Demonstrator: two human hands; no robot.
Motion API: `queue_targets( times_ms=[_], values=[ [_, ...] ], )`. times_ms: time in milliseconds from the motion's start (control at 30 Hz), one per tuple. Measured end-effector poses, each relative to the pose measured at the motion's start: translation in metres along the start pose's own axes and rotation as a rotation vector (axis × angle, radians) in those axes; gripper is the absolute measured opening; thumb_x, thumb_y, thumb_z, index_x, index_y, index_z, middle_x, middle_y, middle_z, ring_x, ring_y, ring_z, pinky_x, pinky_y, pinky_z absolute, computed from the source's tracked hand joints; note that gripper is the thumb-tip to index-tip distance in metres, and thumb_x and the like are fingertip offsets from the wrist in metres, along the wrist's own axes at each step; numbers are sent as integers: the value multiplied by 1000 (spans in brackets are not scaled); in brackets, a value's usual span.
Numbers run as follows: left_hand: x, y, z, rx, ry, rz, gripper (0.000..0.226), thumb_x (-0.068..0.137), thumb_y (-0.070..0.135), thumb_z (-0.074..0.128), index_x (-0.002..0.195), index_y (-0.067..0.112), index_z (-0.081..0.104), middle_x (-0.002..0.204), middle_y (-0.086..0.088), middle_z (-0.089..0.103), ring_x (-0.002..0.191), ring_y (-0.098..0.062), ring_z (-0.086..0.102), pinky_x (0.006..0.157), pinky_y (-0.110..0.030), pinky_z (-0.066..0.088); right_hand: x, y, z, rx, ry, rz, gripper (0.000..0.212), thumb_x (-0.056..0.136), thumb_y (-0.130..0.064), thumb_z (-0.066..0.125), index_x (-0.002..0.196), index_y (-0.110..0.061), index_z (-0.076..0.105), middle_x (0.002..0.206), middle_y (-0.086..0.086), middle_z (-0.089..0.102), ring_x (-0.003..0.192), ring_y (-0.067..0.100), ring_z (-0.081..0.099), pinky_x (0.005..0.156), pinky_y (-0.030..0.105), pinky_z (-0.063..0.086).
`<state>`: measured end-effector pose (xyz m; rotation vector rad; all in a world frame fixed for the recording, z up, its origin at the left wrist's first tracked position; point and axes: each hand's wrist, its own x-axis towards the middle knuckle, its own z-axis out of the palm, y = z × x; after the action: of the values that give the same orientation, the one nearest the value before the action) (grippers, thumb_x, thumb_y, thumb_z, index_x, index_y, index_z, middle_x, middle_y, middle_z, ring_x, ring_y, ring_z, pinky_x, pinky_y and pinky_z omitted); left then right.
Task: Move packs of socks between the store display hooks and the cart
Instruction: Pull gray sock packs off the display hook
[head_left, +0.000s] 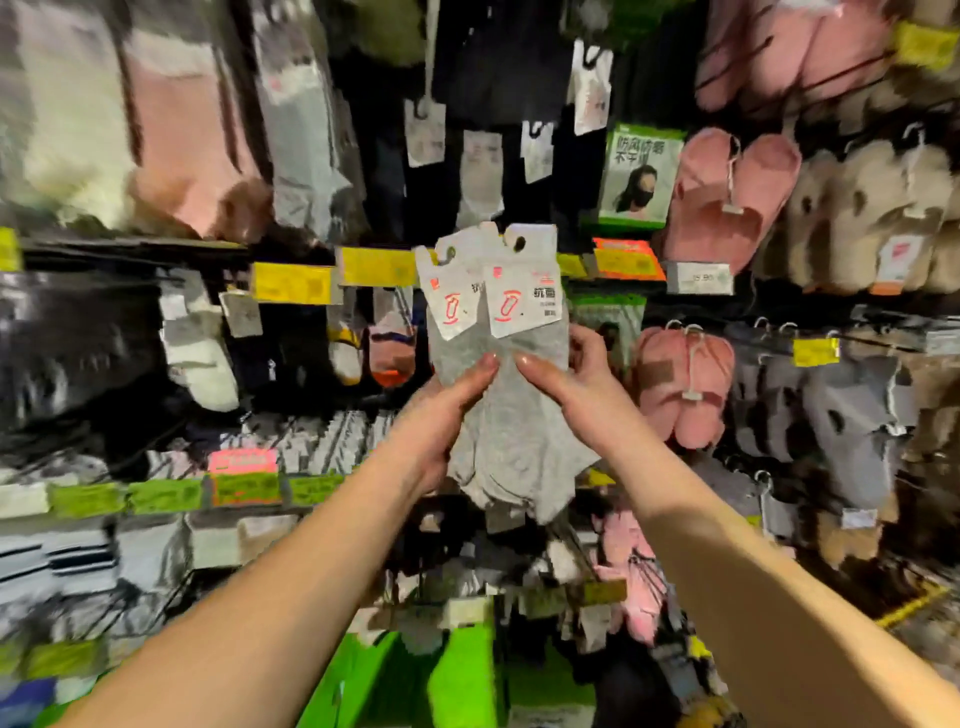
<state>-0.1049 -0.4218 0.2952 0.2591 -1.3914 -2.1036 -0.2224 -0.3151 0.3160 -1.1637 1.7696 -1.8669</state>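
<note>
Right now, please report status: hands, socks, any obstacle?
Left hand and right hand both grip the grey sock packs with white card headers. Packs off any hook, held before the display. Nothing between packs and the hanging stock.

Your left hand (441, 415) and right hand (576, 384) are bare, as are both forearms: no sleeves, gloves, rings or watch visible. Your fingers (485, 364) show short, glossy nails.

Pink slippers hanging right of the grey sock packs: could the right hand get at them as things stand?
Probably not at once: the right hand and the left hand both grip the grey sock packs. The pink slippers hang beside it, nothing between.
</note>
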Motion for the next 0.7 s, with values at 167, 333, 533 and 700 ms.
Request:
queue_targets(
  times_ms=[167,333,533,700],
  values=[
    [1,68,-67,123,-4,162,46,87,20,67,132,14,60,122,-8,72,110,-22,70,88,-33,59,25,-36,75,-160,-78,-113,18,95,-28,68,112,-34,63,99,-22,71,82,-14,66,68,5,47],
    [4,117,-111,207,52,257,58,81,24,81,133,14,57,122,-6,72,111,-23,70,96,-40,56,41,-63,132,-193,-101,-190,22,100,-46,53,119,-36,60,105,-26,68,97,-16,61,81,6,47],
    [3,150,-141,312,164,338,97,56,53,86,138,16,49,123,2,71,106,-14,71,90,-36,58,58,-77,171,-104,-43,-255,11,102,-35,55,103,-35,65,89,-28,70,84,-19,63,64,1,44],
    [-1,168,-157,278,107,385,75,70,54,79,136,27,56,125,8,70,114,-13,68,101,-41,51,74,-92,180,-80,-51,-277,13,100,-41,55,106,-37,66,83,-37,69,79,-21,63,60,2,43]
  ],
)
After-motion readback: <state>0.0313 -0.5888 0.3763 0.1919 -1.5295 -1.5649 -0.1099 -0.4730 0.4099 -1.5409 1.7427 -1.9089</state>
